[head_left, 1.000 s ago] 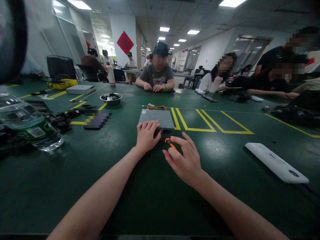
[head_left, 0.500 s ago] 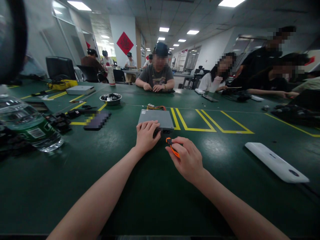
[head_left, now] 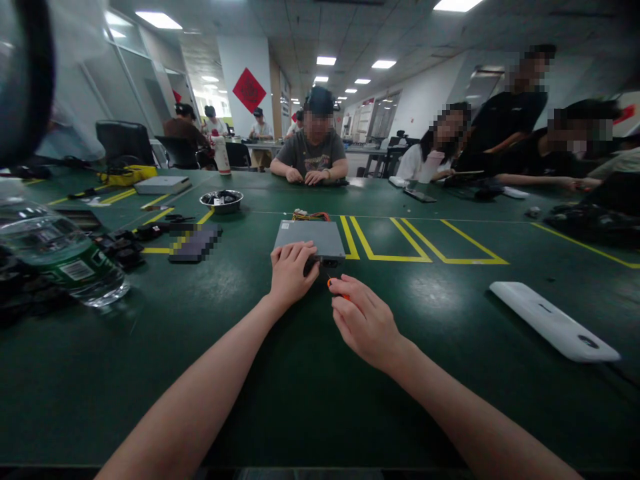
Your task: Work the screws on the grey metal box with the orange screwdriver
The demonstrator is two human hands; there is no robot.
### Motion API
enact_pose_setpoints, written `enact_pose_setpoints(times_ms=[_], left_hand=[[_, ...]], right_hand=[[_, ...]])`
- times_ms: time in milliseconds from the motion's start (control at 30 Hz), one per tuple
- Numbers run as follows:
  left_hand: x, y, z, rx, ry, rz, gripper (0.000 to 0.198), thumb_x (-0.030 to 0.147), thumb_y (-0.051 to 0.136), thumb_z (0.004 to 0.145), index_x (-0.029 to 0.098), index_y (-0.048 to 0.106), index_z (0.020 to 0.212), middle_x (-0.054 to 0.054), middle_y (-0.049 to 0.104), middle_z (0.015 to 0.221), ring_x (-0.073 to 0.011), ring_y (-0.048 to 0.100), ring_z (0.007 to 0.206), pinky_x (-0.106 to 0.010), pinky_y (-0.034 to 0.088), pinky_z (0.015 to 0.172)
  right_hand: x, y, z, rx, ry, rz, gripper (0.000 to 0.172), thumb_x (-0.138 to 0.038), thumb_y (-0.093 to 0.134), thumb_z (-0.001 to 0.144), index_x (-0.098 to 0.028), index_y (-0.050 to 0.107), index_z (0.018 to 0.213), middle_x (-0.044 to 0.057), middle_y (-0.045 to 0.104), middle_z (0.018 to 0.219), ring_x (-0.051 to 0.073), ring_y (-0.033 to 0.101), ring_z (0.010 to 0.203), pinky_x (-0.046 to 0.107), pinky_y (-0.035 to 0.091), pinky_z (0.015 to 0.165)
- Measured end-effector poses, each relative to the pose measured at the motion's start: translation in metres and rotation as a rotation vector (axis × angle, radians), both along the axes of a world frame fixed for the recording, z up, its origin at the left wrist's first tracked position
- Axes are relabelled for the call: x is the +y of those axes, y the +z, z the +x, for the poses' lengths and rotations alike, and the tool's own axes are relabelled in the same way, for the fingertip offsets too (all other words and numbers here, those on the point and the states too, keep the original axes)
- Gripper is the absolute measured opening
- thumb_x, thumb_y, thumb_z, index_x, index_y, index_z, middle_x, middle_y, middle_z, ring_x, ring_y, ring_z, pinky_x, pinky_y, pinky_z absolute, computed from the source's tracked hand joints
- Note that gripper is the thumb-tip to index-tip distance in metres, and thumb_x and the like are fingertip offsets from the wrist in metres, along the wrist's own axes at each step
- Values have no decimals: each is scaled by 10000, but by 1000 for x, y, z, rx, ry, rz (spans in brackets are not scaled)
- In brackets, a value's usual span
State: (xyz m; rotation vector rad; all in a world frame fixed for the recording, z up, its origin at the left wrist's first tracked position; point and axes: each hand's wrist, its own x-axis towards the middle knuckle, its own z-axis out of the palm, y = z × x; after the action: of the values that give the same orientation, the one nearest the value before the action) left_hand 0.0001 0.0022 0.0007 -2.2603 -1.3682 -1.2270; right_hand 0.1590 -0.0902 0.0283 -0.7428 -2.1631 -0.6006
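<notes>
A grey metal power supply unit (head_left: 313,235) lies on the green table, its bundle of coloured wires (head_left: 311,216) at the far side and a socket in its near face. My left hand (head_left: 293,270) grips the near left part of the unit, fingers over the top and thumb at the front. In my right hand (head_left: 367,320) is an orange and black screwdriver (head_left: 331,284), mostly hidden by the fingers. Its thin shaft points toward the unit's near face; whether the tip touches there I cannot tell.
On the left are a water bottle (head_left: 65,257), a phone (head_left: 195,243) and a metal bowl (head_left: 221,200) with small parts. A white device (head_left: 553,320) with a cable lies at right. Across the table sits a person (head_left: 313,150); several others are at the right.
The screwdriver in my right hand has turned: its handle now sits deeper in the fingers and the shaft points at the unit. My left hand has stayed on the unit.
</notes>
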Motion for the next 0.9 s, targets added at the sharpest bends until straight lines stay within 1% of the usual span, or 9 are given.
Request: enact_pose_setpoints(times_ms=[167, 267, 333, 433, 500, 667, 733, 833, 900], left_hand=[[0, 0, 0, 6, -3, -3, 203, 275, 541, 793, 268, 537, 996, 0, 599, 1160, -211, 493, 1072, -410, 275, 895], [-1, 1, 0, 12, -2, -5, 204, 276, 543, 792, 268, 538, 997, -1, 598, 1161, -213, 493, 1074, -411, 274, 894], [-1, 1, -1, 17, -2, -8, 204, 274, 542, 794, 269, 537, 998, 3, 599, 1158, -210, 493, 1075, -409, 273, 894], [-2, 2, -2, 25, -8, -12, 203, 281, 539, 797, 269, 537, 1000, 1, 597, 1160, -208, 493, 1073, -407, 275, 889], [-2, 2, -2, 19, -4, -16, 213, 280, 541, 795, 271, 537, 1007, -2, 593, 1163, -211, 489, 1076, -407, 272, 894], [-2, 2, -1, 21, -3, -14, 212, 273, 536, 793, 272, 540, 1005, -8, 592, 1164, -219, 489, 1071, -413, 273, 896], [-2, 2, -1, 19, 1, -16, 212, 269, 534, 794, 270, 540, 1006, -8, 592, 1165, -219, 489, 1072, -412, 276, 896], [-3, 3, 0, 19, 4, -19, 212, 267, 534, 795, 268, 539, 1007, -12, 592, 1166, -220, 491, 1070, -413, 277, 896], [-3, 3, 0, 24, 1, -19, 207, 272, 531, 799, 267, 538, 1006, -11, 593, 1166, -218, 492, 1070, -413, 275, 898]], right_hand=[[-2, 3, 2, -58, 69, -57, 139, -79, 436, 814, -182, 489, 892, 51, 590, 955, 150, 565, 982, 379, 481, 916], [-1, 1, 5, 10, 59, -55, 149, -125, 492, 817, -175, 478, 956, 60, 600, 988, 158, 559, 1001, 376, 475, 913], [-1, 0, 7, 68, -10, -33, 224, -165, 536, 810, -172, 464, 1022, 74, 596, 1007, 168, 564, 973, 352, 502, 845], [0, 0, 7, 106, -141, 14, 308, -169, 539, 810, -194, 442, 1101, 74, 570, 972, 151, 570, 842, 284, 518, 672], [0, 0, 7, 114, -168, 39, 345, -134, 522, 807, -195, 419, 1130, 71, 548, 936, 144, 555, 800, 268, 512, 635], [-1, -6, 5, 147, -87, 14, 387, -60, 491, 788, -161, 368, 1140, 101, 538, 984, 172, 545, 910, 306, 525, 726], [-1, -9, 5, 151, -70, -3, 359, -49, 473, 790, -157, 372, 1117, 116, 529, 1028, 179, 540, 957, 317, 524, 751], [-2, -8, 5, 138, -77, -28, 290, -47, 477, 784, -146, 400, 1045, 136, 520, 1051, 184, 538, 979, 311, 524, 744], [-2, -5, 4, 106, -82, -34, 229, -68, 498, 783, -163, 426, 979, 120, 536, 1032, 191, 539, 981, 328, 518, 758]])
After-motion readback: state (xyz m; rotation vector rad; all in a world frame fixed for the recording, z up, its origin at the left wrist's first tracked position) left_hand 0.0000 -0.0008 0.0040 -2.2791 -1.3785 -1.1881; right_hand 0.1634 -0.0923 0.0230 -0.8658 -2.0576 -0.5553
